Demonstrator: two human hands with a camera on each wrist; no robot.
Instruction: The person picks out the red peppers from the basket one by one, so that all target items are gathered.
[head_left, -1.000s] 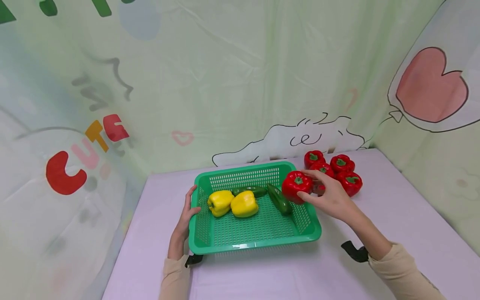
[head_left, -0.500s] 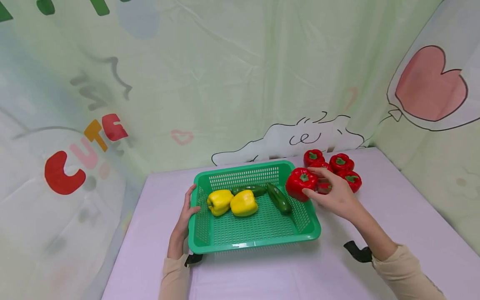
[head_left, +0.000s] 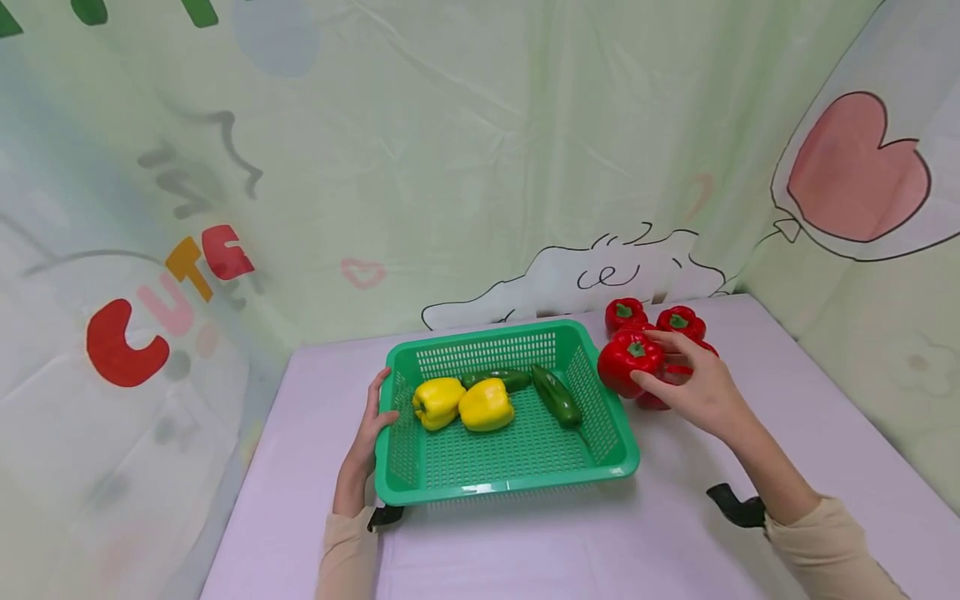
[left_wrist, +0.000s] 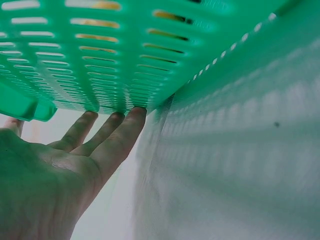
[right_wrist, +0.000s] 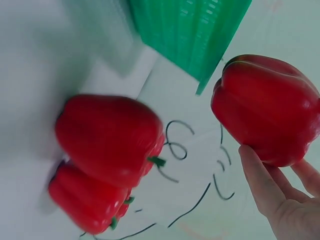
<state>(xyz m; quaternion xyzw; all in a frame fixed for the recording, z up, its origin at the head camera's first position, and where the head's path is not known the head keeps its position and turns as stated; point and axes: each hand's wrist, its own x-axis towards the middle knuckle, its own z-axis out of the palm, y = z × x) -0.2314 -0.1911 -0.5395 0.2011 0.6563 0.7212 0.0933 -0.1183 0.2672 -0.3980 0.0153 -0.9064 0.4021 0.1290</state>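
Observation:
In the head view my right hand (head_left: 701, 385) holds a red bell pepper (head_left: 630, 360) in the air, just past the right rim of a green plastic basket (head_left: 504, 485). The right wrist view shows fingertips against the underside of that held pepper (right_wrist: 267, 110). My left hand (head_left: 369, 431) grips the basket's left side, thumb over the rim. In the left wrist view its fingers (left_wrist: 112, 145) touch the slotted outer wall. Inside the basket lie two yellow bell peppers (head_left: 486, 406) and two dark green peppers (head_left: 557, 396).
Several red bell peppers (head_left: 681, 320) stand in a group on the table at the back right, partly hidden by my right hand. A pale lilac cloth (head_left: 510, 550) covers the table. Printed curtains (head_left: 465, 167) hang behind and at both sides.
My right hand has moved right with the red bell pepper, from above the basket's right side to outside its rim, towards the other red peppers. The left hand stays on the basket.

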